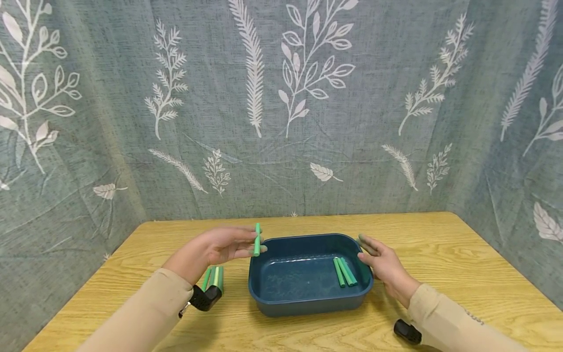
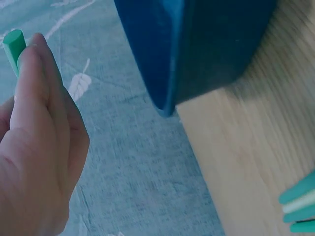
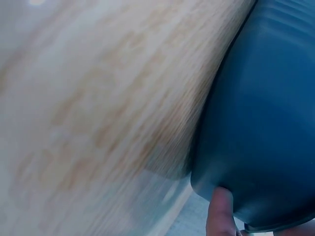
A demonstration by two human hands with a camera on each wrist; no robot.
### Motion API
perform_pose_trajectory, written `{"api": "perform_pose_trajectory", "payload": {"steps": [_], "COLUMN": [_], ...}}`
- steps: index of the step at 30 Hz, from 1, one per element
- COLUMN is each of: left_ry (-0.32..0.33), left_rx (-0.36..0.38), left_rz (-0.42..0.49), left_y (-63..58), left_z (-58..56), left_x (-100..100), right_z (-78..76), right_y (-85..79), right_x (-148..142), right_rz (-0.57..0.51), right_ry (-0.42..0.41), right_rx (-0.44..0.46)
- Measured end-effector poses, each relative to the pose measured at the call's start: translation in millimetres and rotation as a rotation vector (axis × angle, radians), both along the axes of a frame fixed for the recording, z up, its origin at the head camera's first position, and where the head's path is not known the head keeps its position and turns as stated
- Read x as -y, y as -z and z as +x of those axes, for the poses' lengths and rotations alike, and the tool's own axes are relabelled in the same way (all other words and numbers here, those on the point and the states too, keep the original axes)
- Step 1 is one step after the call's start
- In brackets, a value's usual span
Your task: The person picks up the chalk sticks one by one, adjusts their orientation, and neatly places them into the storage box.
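Note:
My left hand (image 1: 226, 244) pinches a green chalk stick (image 1: 257, 240) between thumb and fingers, beside the left rim of a dark blue basin (image 1: 308, 307). In the left wrist view the round end of this chalk stick (image 2: 15, 42) shows past the fingertips. Inside the basin, toward its right end, lie several green chalk sticks (image 1: 345, 272) side by side. My right hand (image 1: 387, 266) holds the basin's right end, thumb at the rim. One finger (image 3: 220, 211) presses the outer wall in the right wrist view.
More chalk sticks (image 1: 215, 277), green with a pale one among them, lie on the wooden table (image 1: 444, 264) left of the basin, partly behind the left wrist's black camera (image 1: 205, 298). A leaf-patterned grey-green curtain (image 1: 272, 161) hangs behind and at both sides.

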State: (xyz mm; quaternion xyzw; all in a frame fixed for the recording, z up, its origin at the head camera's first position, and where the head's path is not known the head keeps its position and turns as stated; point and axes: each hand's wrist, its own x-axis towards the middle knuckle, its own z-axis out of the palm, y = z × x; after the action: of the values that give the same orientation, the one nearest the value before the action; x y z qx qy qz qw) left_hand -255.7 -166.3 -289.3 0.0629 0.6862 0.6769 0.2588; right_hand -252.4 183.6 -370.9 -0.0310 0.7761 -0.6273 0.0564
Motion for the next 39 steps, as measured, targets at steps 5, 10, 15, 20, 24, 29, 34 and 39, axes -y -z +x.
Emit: {"api": "perform_pose_trajectory", "payload": {"steps": [5, 10, 15, 20, 24, 29, 34, 39], "left_ry": [0.001, -0.011, -0.016, -0.020, -0.007, 0.015, 0.010, 0.028], "left_rx": [-0.002, 0.005, 0.027, 0.048, 0.074, 0.103, 0.137, 0.153], "left_rz": [-0.004, 0.006, 0.003, -0.006, -0.026, -0.038, -0.040, -0.024], "left_y": [-7.3, -11.7, -11.7, -10.8, -9.1, -6.9, -4.9, -0.6], "left_z": [-3.8, -7.0, -11.3, -16.5, -20.1, -25.3, -31.3, -36.7], "left_x": [-12.6, -22.8, -33.0, -44.4, -54.9, -64.2, -71.6, -82.1], "right_z": [0.3, 0.1, 0.1, 0.1, 0.6, 0.2, -0.3, -0.7], "right_y": [-0.1, 0.6, 1.1, -0.2, -0.7, -0.4, -0.7, -0.3], "right_x": [0.2, 0.5, 0.6, 0.6, -0.1, -0.6, -0.4, 0.0], "right_rz": [-0.007, -0.020, -0.015, -0.014, -0.011, -0.008, -0.013, -0.016], "right_ry": [0.002, 0.006, 0.006, 0.000, 0.004, 0.008, 0.006, 0.009], "right_rx": [0.004, 0.009, 0.019, 0.017, 0.012, 0.004, 0.003, 0.005]}}
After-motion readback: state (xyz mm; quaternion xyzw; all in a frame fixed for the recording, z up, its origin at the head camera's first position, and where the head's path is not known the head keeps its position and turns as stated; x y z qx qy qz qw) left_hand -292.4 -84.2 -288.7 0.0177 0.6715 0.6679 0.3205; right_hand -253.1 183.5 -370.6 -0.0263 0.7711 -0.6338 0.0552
